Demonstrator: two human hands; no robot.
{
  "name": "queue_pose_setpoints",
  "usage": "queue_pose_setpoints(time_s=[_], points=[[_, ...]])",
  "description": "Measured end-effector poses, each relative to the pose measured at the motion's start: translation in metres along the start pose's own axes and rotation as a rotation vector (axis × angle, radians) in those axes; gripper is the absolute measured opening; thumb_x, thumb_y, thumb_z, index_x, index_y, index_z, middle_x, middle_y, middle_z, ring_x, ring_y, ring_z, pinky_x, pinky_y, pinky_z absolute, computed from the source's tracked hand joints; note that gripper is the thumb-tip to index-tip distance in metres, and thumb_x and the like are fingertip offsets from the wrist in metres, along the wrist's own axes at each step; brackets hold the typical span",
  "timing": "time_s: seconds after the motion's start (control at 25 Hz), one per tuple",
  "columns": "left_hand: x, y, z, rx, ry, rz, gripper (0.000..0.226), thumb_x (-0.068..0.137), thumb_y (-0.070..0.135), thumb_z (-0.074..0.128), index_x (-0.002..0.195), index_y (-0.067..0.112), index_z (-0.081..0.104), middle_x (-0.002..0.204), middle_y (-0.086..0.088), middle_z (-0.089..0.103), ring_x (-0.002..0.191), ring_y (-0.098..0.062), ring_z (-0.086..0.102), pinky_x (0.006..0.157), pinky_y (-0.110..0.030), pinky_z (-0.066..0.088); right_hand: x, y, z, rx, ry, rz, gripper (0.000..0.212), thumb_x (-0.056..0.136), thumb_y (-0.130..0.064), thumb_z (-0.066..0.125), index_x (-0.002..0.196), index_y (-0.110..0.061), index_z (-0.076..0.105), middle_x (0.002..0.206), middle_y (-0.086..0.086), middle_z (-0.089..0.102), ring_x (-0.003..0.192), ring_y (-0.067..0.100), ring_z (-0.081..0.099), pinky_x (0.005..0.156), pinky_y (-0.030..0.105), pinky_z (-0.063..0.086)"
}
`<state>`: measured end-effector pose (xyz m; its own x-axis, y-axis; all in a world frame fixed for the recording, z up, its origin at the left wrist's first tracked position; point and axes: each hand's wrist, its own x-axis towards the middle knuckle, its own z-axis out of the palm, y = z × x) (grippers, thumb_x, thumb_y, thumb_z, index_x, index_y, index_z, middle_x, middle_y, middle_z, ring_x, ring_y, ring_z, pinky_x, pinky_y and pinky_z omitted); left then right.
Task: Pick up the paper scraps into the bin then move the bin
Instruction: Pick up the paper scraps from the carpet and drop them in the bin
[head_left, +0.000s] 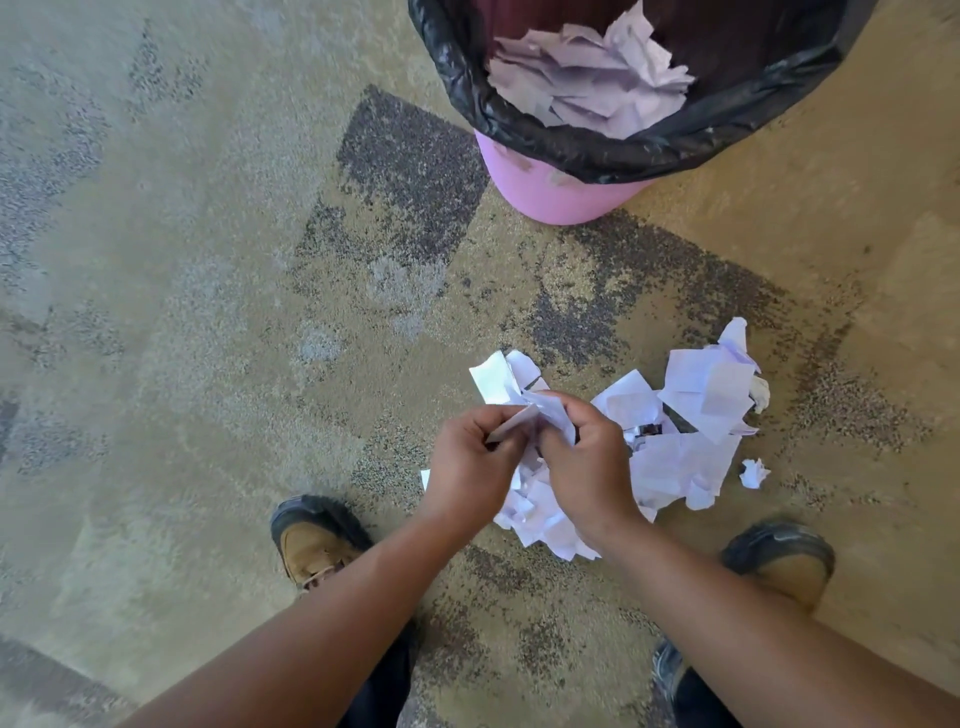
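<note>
A pile of white paper scraps (691, 410) lies on the carpet in front of me. My left hand (470, 465) pinches a scrap at the pile's left side. My right hand (584, 460) grips crumpled scraps right beside it, fingers curled round them. Both hands hover over the near-left part of the pile. A pink bin (550, 192) with a black liner (519, 124) stands farther ahead, with several paper scraps (592, 83) inside it. One small crumpled scrap (754, 473) lies apart at the pile's right.
My two brown shoes (317, 545) (784, 561) stand on the patterned carpet on either side of the pile. Open carpet (182, 312) stretches to the left.
</note>
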<state>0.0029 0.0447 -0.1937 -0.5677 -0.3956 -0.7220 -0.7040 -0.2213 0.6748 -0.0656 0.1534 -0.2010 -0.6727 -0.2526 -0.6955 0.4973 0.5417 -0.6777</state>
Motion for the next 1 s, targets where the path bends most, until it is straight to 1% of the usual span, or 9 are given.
queue_pose_setpoints(time_s=[0.12,0.2,0.28,0.4,0.52,0.68,0.76,0.88,1.0], points=[[-0.016,0.035,-0.004,0.052,0.031,0.147,0.019,0.096,0.007,0.068,0.088,0.02,0.079,0.083,0.001,0.072,0.076,-0.015,0.069,0.07,-0.032,0.054,-0.018,-0.034,-0.006,0.142,0.069,-0.066,0.03,0.097,-0.002,0.06,0.11,-0.025,0.074,0.102,-0.008,0.077,0.095,0.008,0.072,0.079,0.021,0.056],[-0.027,0.062,-0.005,0.096,0.029,0.282,0.021,0.095,0.006,0.07,0.092,0.024,0.08,0.09,0.008,0.071,0.082,-0.009,0.07,0.075,-0.024,0.053,-0.029,-0.06,-0.015,0.222,0.101,-0.114,0.028,0.098,-0.006,0.063,0.106,-0.03,0.074,0.089,-0.012,0.076,0.079,0.005,0.071,0.07,0.022,0.055],[-0.039,0.092,-0.006,0.122,0.061,0.432,0.025,0.093,0.007,0.07,0.099,0.03,0.079,0.096,0.01,0.071,0.09,-0.01,0.071,0.08,-0.021,0.055,-0.043,-0.089,-0.026,0.312,0.125,-0.174,0.029,0.098,-0.006,0.064,0.1,-0.034,0.074,0.078,-0.013,0.073,0.069,0.004,0.067,0.064,0.021,0.052],[-0.05,0.138,-0.006,0.158,0.148,0.634,0.023,0.091,0.003,0.071,0.104,0.021,0.079,0.1,0.005,0.071,0.094,-0.004,0.069,0.081,-0.012,0.051,-0.054,-0.137,-0.04,0.491,0.146,-0.324,0.037,0.096,0.003,0.063,0.096,-0.032,0.075,0.089,-0.003,0.077,0.082,0.012,0.072,0.072,0.022,0.055],[-0.046,0.18,-0.004,0.237,0.196,0.817,0.021,0.092,0.002,0.07,0.108,0.012,0.079,0.103,-0.001,0.071,0.099,-0.007,0.067,0.087,-0.016,0.051,-0.047,-0.178,-0.048,0.724,0.129,-0.445,0.041,0.094,0.014,0.058,0.094,-0.023,0.074,0.092,0.002,0.076,0.088,0.017,0.072,0.081,0.027,0.056],[-0.017,0.229,0.003,0.283,0.247,0.952,0.022,0.093,-0.001,0.066,0.109,0.008,0.078,0.103,-0.005,0.07,0.099,-0.01,0.065,0.089,-0.019,0.051,-0.015,-0.219,-0.057,0.866,0.118,-0.463,0.034,0.092,0.018,0.053,0.12,0.002,0.063,0.12,0.024,0.07,0.112,0.037,0.068,0.102,0.048,0.054],[0.004,0.252,0.004,0.318,0.238,0.984,0.023,0.092,-0.001,0.066,0.108,0.01,0.079,0.102,-0.004,0.071,0.099,-0.012,0.065,0.088,-0.023,0.053,0.004,-0.241,-0.064,0.898,0.086,-0.409,0.043,0.09,0.021,0.05,0.126,0.003,0.061,0.121,0.028,0.069,0.105,0.038,0.068,0.092,0.045,0.055],[0.046,0.279,-0.004,0.415,0.19,1.052,0.027,0.087,0.0,0.061,0.103,0.012,0.079,0.102,-0.004,0.071,0.096,-0.011,0.064,0.087,-0.023,0.052,0.033,-0.268,-0.076,0.895,0.037,-0.363,0.049,0.083,0.024,0.047,0.119,-0.003,0.066,0.109,0.021,0.074,0.09,0.028,0.068,0.073,0.035,0.054],[0.078,0.286,-0.011,0.622,0.167,1.032,0.029,0.084,0.004,0.054,0.104,0.009,0.075,0.107,-0.007,0.069,0.098,-0.013,0.061,0.085,-0.024,0.05,0.051,-0.28,-0.079,0.768,0.058,-0.27,0.056,0.083,0.026,0.042,0.125,-0.004,0.064,0.106,0.017,0.074,0.073,0.019,0.072,0.056,0.026,0.053]])
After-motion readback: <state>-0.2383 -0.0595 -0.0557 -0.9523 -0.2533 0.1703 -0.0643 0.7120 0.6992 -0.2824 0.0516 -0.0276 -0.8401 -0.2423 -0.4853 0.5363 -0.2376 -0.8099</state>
